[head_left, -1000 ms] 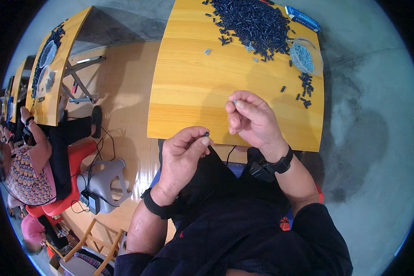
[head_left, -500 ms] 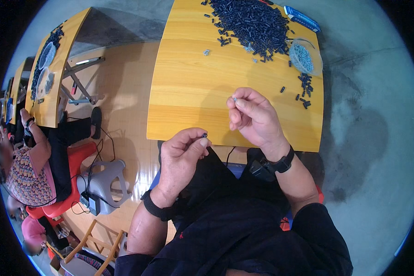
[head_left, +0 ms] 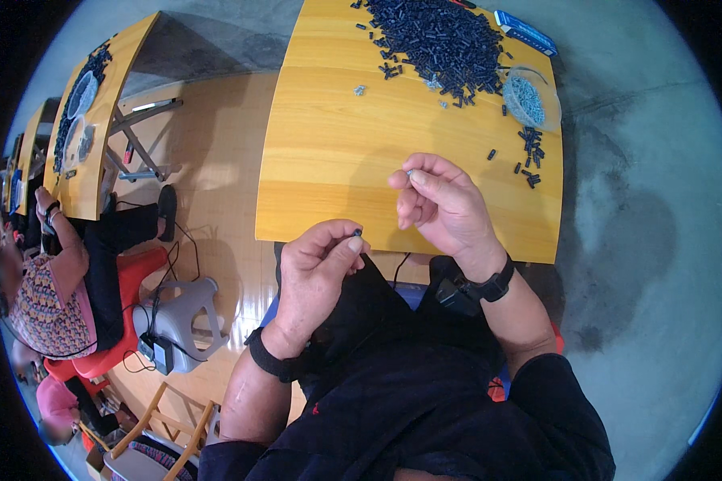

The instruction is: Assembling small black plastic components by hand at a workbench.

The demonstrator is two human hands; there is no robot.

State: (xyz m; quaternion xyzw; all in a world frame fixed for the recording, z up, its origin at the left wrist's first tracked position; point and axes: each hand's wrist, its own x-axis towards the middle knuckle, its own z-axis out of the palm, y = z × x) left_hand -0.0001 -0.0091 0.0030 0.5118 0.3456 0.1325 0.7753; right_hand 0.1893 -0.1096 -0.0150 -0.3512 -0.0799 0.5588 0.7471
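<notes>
Black piece (head_left: 357,233) sits in your left hand (head_left: 313,264), thumb and forefinger pinching it, just off the table's near edge, over your lap. Your right hand (head_left: 448,200) is up and to the right, over the table (head_left: 329,160); thumb and forefinger pinch a metal bit (head_left: 410,173), mostly covered, shape too small to tell. Hands near each other, apart; the two parts don't touch. Wristband (head_left: 271,359) on your left, watch (head_left: 500,280) on your right.

Far end of your table: big heap (head_left: 437,52) of black parts, a few strays at its border. Right of it, a clear tub (head_left: 555,100) of silvery bits, blue box (head_left: 525,34) beyond, by the corner. Below the tub, small cluster (head_left: 531,144) of black parts; a loose one (head_left: 492,155) lies left of it. Silvery clump (head_left: 359,90) lies left of the heap. Off to your left, a co-worker (head_left: 52,305) sits at another table (head_left: 124,68).
</notes>
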